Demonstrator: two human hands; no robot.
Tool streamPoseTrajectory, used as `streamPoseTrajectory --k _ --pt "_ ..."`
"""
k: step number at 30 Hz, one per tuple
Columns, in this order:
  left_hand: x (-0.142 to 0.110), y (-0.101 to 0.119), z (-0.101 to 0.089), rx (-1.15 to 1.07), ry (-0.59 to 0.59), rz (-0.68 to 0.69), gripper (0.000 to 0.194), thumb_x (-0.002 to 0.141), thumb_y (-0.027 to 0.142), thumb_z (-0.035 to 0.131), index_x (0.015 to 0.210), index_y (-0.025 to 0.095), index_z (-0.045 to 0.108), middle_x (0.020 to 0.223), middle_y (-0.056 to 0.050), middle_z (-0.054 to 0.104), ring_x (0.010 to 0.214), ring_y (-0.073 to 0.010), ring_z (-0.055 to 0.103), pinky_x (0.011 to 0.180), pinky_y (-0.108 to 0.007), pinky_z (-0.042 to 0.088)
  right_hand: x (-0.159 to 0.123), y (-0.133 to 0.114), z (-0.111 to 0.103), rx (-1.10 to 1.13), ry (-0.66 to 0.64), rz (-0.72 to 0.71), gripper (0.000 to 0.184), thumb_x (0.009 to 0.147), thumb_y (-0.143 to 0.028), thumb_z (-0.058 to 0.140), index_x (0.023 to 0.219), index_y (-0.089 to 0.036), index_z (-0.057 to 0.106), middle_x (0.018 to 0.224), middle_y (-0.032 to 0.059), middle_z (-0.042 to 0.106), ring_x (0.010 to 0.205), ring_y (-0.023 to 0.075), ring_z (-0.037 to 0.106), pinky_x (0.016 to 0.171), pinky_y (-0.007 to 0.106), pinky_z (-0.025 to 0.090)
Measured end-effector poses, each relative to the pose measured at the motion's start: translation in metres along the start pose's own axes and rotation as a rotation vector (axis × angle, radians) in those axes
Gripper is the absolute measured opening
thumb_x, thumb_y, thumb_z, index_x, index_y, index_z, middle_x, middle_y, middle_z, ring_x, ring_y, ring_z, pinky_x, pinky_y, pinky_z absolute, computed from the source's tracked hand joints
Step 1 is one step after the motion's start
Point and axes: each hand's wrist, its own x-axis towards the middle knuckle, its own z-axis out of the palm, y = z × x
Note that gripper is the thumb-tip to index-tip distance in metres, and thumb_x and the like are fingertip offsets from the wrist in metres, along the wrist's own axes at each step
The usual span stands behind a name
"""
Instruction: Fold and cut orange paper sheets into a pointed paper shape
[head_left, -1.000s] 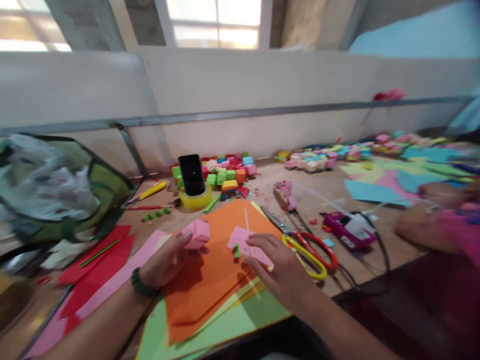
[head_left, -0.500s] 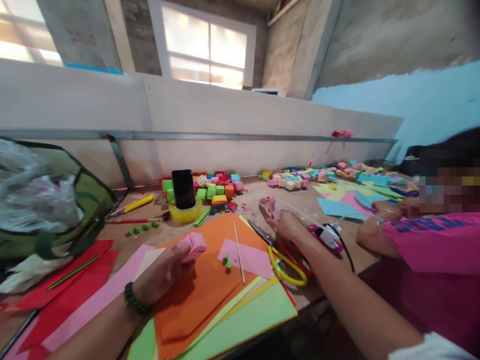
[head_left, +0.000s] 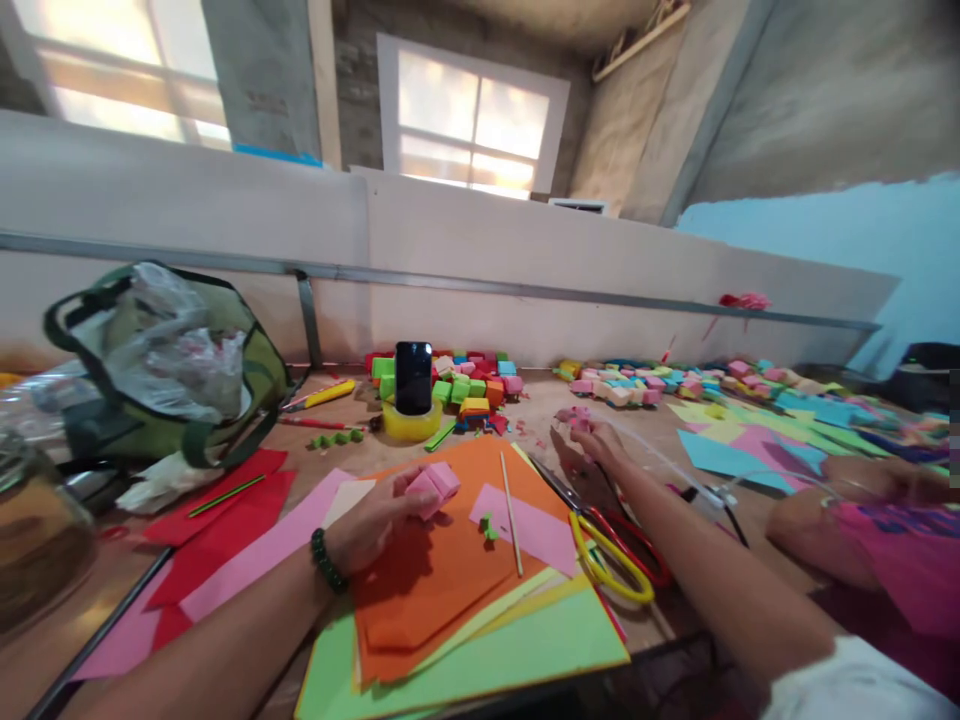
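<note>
My left hand [head_left: 373, 518] is closed on a small pink folded paper cube [head_left: 434, 486], held just above an orange sheet [head_left: 442, 570]. On that sheet lie a pink paper piece [head_left: 536, 525], a thin wooden stick [head_left: 511, 510] and a tiny green scrap [head_left: 488, 526]. Farther out to the right, my right hand [head_left: 594, 443] is curled round a small pink object [head_left: 573, 414] on the table; I cannot make out what it is.
Yellow and red scissors [head_left: 616, 562] lie right of the sheets. A black phone [head_left: 413, 377] stands in a yellow tape roll [head_left: 411, 422] before several coloured paper cubes [head_left: 480, 378]. A green bag [head_left: 172, 370] sits left. Another person's arm [head_left: 814, 520] rests at right.
My right hand left the pink paper piece and reached forward and right to the small pink object. My left hand kept the pink cube. The view tilted upward.
</note>
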Motion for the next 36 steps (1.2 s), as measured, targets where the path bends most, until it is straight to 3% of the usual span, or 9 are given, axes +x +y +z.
streamPoseTrajectory --k 5,8,11,15,18,20,24,28,36 --pt "0.003 -0.001 -0.006 0.034 0.037 0.043 0.048 0.069 0.031 0.077 0.111 0.019 0.057 0.099 -0.005 0.062 0.084 -0.0184 0.065 0.065 -0.023 0.044 0.0 -0.007 -0.027 0.082 0.11 0.018 0.028 0.09 -0.033 0.057 0.111 -0.014 0.059 0.109 0.0061 0.062 0.09 0.019 0.062 0.076 0.037 0.054" --pt "0.005 -0.003 -0.009 0.05 0.036 0.067 0.046 0.072 0.028 0.075 0.113 0.021 0.055 0.103 -0.004 0.061 0.09 -0.0194 0.064 0.069 -0.024 0.044 -0.011 -0.009 -0.039 0.165 0.19 -0.011 0.023 0.088 -0.032 0.058 0.101 -0.013 0.062 0.089 0.0036 0.065 0.072 0.0141 0.062 0.062 0.029 0.052" --pt "0.006 -0.006 -0.01 0.052 0.017 0.107 0.045 0.071 0.023 0.075 0.111 0.022 0.055 0.103 -0.004 0.062 0.094 -0.0182 0.061 0.072 -0.024 0.044 -0.036 -0.012 -0.044 0.261 0.209 -0.054 0.027 0.081 -0.035 0.06 0.094 -0.012 0.066 0.065 0.001 0.062 0.053 0.0127 0.056 0.044 0.023 0.043" --pt "0.007 -0.006 -0.009 0.051 0.004 0.141 0.047 0.068 0.019 0.078 0.109 0.021 0.055 0.102 -0.003 0.061 0.093 -0.0164 0.058 0.076 -0.024 0.044 -0.094 -0.028 -0.047 0.31 0.136 -0.111 0.032 0.069 -0.047 0.071 0.081 -0.018 0.068 0.046 -0.0038 0.051 0.042 0.0138 0.048 0.036 0.024 0.038" --pt "0.007 -0.006 -0.008 0.066 0.001 0.136 0.047 0.069 0.021 0.078 0.11 0.021 0.056 0.103 -0.003 0.061 0.094 -0.0164 0.057 0.078 -0.025 0.044 -0.138 -0.052 -0.045 0.384 -0.116 -0.283 0.036 0.073 -0.048 0.067 0.097 -0.022 0.071 0.067 0.0028 0.069 0.075 0.0274 0.067 0.062 0.036 0.056" --pt "0.006 -0.007 -0.008 0.095 -0.01 0.148 0.045 0.07 0.023 0.078 0.109 0.02 0.057 0.101 -0.003 0.061 0.092 -0.0154 0.056 0.078 -0.025 0.044 -0.159 -0.07 -0.042 0.424 -0.313 -0.352 0.034 0.076 -0.047 0.065 0.101 -0.025 0.072 0.088 0.0039 0.074 0.098 0.031 0.066 0.084 0.039 0.055" --pt "0.006 -0.01 -0.007 0.116 -0.051 0.176 0.044 0.068 0.023 0.08 0.107 0.02 0.058 0.1 -0.003 0.06 0.087 -0.0136 0.055 0.075 -0.023 0.044 -0.179 -0.091 -0.034 0.408 -0.552 -0.363 0.034 0.084 -0.044 0.059 0.113 -0.03 0.069 0.116 0.0002 0.069 0.117 0.0274 0.057 0.1 0.037 0.046" --pt "0.006 -0.01 -0.004 0.121 -0.086 0.173 0.043 0.07 0.024 0.078 0.107 0.021 0.059 0.101 -0.003 0.061 0.088 -0.0149 0.056 0.075 -0.024 0.045 -0.18 -0.089 -0.028 0.471 -0.65 -0.371 0.044 0.086 -0.044 0.058 0.127 -0.028 0.059 0.133 0.0009 0.058 0.127 0.0251 0.048 0.108 0.039 0.038" --pt "0.004 -0.005 0.0 0.16 -0.106 0.177 0.041 0.069 0.026 0.078 0.106 0.02 0.061 0.102 -0.006 0.06 0.088 -0.0173 0.056 0.074 -0.025 0.047 -0.174 -0.089 -0.023 0.43 -0.649 -0.404 0.045 0.084 -0.043 0.061 0.126 -0.028 0.06 0.127 0.0036 0.062 0.123 0.0304 0.051 0.104 0.047 0.04"
